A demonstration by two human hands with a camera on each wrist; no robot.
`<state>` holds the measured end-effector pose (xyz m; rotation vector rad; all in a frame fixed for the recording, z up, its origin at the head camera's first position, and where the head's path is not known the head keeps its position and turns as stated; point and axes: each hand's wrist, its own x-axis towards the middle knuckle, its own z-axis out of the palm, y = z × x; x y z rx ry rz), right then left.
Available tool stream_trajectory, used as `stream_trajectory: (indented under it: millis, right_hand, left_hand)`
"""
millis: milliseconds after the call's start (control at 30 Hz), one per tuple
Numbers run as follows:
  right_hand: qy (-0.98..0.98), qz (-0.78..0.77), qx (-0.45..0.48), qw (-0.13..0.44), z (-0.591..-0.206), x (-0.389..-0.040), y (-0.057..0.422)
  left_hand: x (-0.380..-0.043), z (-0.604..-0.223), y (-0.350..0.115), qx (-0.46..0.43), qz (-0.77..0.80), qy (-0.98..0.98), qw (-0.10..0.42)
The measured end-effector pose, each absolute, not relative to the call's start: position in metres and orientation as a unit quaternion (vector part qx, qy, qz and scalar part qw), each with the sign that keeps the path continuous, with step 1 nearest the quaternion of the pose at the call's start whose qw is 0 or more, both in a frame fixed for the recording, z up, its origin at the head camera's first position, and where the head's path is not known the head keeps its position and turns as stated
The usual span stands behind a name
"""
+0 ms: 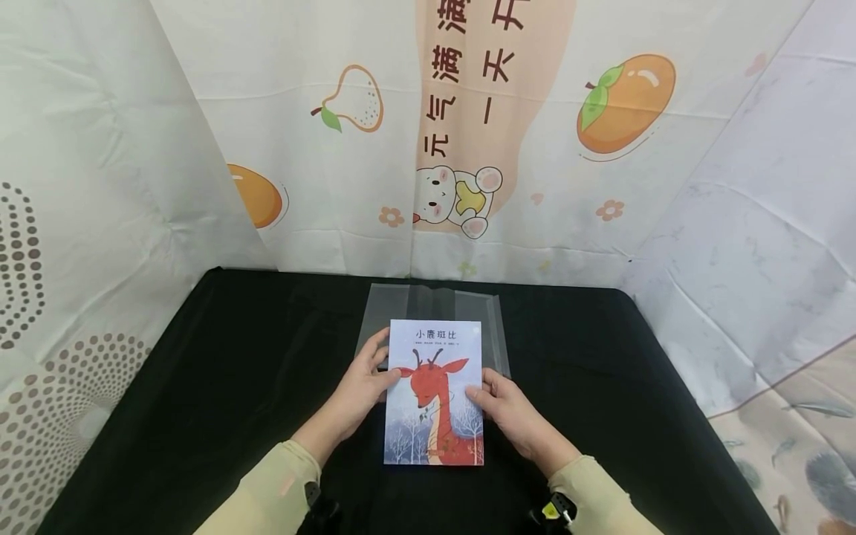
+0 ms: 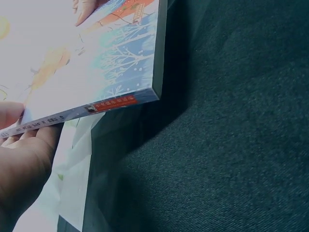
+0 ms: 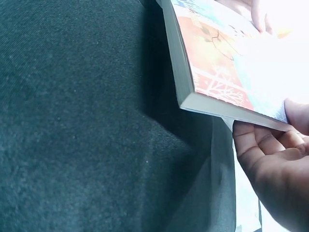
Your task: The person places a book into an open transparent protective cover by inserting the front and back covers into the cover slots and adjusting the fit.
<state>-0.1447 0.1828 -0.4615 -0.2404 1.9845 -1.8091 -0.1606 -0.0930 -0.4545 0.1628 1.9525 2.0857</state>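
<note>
Between both hands is a closed paperback book (image 1: 438, 409), its blue cover printed with a red deer and a Chinese title. On its spine side, my left hand (image 1: 364, 386) grips it with the thumb on the cover and the fingers underneath. The right hand (image 1: 511, 412) pinches the opposite, page-edge side the same way. In the left wrist view the spine of the book (image 2: 116, 101) shows, raised above the cloth; the right wrist view shows the page block of the book (image 3: 231, 110). Behind the book, a clear plastic cover (image 1: 481, 312) lies on the table, partly hidden.
A black cloth covers the table (image 1: 281, 342). White printed curtains (image 1: 301, 148) hang behind it and along both sides. Dark straps with small devices sit at both wrists, over light green sleeves (image 1: 267, 490).
</note>
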Motion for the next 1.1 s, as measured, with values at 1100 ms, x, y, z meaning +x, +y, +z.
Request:
stream_trajectory:
  millis: [1100]
  right_hand:
    - [0.741, -0.650, -0.041, 0.164, -0.445, -0.172, 0.185]
  left_hand:
    - [-0.196, -0.444, -0.081, 0.039, 0.679, 0.723, 0.123]
